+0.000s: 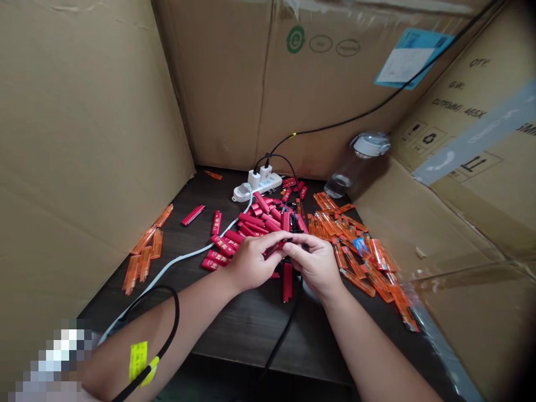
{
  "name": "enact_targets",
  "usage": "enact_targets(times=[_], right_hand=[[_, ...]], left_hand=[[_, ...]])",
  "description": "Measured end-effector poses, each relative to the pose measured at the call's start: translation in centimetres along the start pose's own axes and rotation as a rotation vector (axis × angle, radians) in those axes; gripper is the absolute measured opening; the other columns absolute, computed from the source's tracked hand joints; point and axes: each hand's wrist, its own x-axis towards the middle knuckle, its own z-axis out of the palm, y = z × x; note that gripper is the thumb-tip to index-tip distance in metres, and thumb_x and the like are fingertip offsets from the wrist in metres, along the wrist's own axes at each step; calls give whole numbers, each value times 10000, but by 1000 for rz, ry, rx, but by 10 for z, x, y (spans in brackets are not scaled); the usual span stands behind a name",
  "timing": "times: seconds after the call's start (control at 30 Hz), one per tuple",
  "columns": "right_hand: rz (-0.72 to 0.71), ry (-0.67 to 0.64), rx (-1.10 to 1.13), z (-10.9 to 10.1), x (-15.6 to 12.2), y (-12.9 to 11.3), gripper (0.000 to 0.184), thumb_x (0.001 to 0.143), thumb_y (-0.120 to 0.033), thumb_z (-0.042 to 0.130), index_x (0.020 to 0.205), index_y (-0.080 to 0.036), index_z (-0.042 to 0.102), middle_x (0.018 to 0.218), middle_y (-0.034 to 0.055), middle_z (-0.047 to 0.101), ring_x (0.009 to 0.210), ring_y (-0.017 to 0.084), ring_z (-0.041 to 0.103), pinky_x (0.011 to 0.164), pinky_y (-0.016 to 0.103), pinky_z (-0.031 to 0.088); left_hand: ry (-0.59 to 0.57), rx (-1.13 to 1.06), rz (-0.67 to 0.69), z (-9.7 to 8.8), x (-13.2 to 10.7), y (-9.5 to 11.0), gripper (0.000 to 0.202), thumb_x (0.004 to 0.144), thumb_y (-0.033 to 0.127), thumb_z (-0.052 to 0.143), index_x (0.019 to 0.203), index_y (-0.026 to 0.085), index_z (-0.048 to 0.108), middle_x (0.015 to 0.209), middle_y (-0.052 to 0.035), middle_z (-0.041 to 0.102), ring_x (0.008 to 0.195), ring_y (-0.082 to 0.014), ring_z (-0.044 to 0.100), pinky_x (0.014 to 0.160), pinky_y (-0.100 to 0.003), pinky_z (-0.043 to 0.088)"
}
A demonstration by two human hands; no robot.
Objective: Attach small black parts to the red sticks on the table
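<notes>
A red piece (275, 247) is being pinched by left hand (252, 261) and right hand (317, 263), fingers curled nearly closed; above the desk (247, 329) it is held, beside the red pile (260, 221)

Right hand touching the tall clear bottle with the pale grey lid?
Apart: the head view shows dark tabletop and orange translucent pieces between right hand and clear bottle.

A white power strip (260, 190) and a lidded clear bottle (347, 170) sit before tall cardboard panels (221, 95).
</notes>
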Motion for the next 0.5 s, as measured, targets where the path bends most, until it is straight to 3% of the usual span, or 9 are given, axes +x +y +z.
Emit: enact_targets(times=[0.3,0.5], right_hand=[[87,-149,117,-7,0,-6,286,722,-362,727,897,-135,714,434,-80,384,359,18,251,345,166,196],[19,-68,94,-2,-2,-5,244,767,-361,690,822,-124,701,423,-81,357,359,23,262,348,171,199]], left_hand=[[-107,-401,-274,0,6,10,335,779,225,643,1103,141,621,803,-38,678,674,-133,637,681,-270,551],[-153,-543,-362,-2,7,14,367,754,209,662,1109,151,592,810,-35,681,708,-151,659,681,-283,565]])
